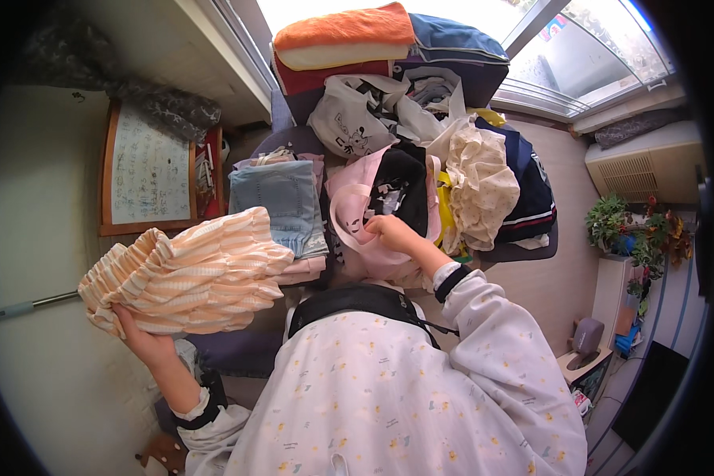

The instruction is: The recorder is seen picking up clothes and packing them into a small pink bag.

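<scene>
My left hand (141, 336) is closed on the gathered waistband end of an orange-and-white striped ruffled skirt (214, 266), held up at the left. The skirt hangs toward the middle and covers part of a stack of folded clothes with light-blue jeans (274, 194) on top. In the middle my right hand (397, 236) pinches the near edge of a pink fabric bag (373, 260), beside its looped handle. Dark clothing (408, 170) with white prints fills the opening of the bag. Just right of it lies a crumpled cream ruffled garment (480, 186).
Behind the bag stand white plastic bags (349, 119) of clothes, with a folded orange towel (345, 30) and a blue cloth (456, 38) above. Navy clothes (527, 178) lie at the right. A whiteboard (152, 170) leans by the left wall; plants (611, 226) stand far right.
</scene>
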The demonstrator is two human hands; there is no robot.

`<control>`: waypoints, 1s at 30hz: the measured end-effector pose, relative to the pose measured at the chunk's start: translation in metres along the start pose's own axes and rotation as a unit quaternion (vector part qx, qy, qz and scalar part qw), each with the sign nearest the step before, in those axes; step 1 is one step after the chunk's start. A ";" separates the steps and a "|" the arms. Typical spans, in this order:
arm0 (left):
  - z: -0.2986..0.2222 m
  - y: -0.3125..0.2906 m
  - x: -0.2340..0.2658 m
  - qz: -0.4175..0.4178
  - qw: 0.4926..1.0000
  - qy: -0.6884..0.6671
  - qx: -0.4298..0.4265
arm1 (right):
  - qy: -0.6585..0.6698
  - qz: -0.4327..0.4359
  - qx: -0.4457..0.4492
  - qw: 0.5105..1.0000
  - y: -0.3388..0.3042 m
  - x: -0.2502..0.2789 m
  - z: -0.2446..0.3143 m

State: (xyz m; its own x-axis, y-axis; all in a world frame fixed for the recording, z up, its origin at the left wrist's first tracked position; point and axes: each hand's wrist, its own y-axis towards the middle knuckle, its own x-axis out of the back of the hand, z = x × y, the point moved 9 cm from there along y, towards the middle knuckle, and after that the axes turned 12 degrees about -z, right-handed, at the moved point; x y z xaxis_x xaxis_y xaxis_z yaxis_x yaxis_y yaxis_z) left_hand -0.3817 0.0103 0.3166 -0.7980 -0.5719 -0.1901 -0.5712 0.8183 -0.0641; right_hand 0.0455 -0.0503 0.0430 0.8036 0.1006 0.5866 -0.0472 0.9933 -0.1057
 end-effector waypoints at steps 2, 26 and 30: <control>0.001 -0.001 0.002 -0.011 1.000 0.006 0.003 | -0.153 0.062 0.042 0.985 0.007 -0.001 0.000; -0.006 -0.009 -0.009 0.008 1.000 0.010 -0.001 | -0.184 -0.049 0.068 0.979 -0.007 0.103 -0.006; -0.008 -0.009 -0.010 -0.019 1.000 0.014 -0.013 | -0.230 -0.232 0.083 0.941 -0.025 0.230 0.084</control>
State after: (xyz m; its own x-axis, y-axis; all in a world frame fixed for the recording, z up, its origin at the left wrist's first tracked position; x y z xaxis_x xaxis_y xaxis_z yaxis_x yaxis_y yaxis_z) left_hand -0.3706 0.0083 0.3265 -0.7799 -0.6048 -0.1610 -0.6062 0.7940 -0.0458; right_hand 0.1814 -0.0472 0.2480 0.4202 -0.3698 0.8287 0.1225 0.9280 0.3520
